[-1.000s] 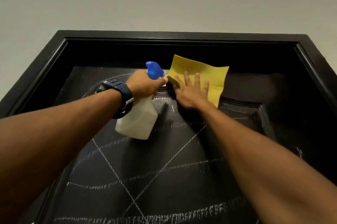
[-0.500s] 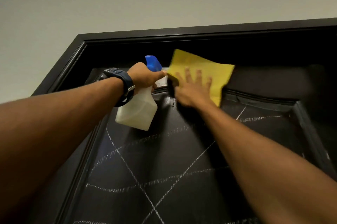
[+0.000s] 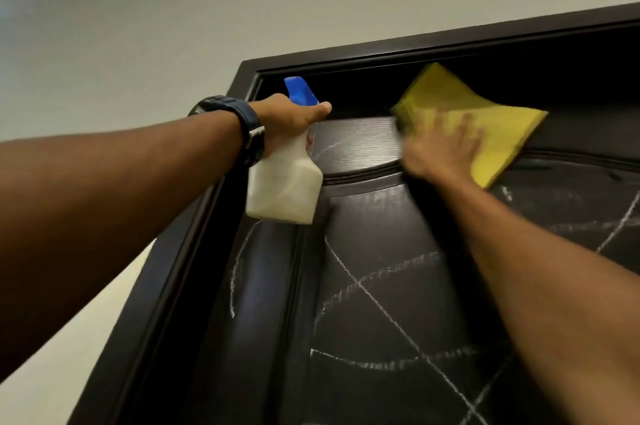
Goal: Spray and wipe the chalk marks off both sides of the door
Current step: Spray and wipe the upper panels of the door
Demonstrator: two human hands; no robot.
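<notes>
A dark brown panelled door fills the lower right, crossed by white chalk marks. My left hand grips the neck of a white spray bottle with a blue nozzle, held up near the door's top left corner. My right hand presses a yellow cloth flat against the door's top rail, fingers spread and blurred by motion. The rail between the two hands looks damp and streaked.
The dark door frame runs along the top and down the left side. A pale wall lies above and to the left. A dark watch sits on my left wrist.
My right hand has slid the yellow cloth to the right along the top rail, away from the bottle. The view has swung to the left, so the door's left frame sits nearer the middle.
</notes>
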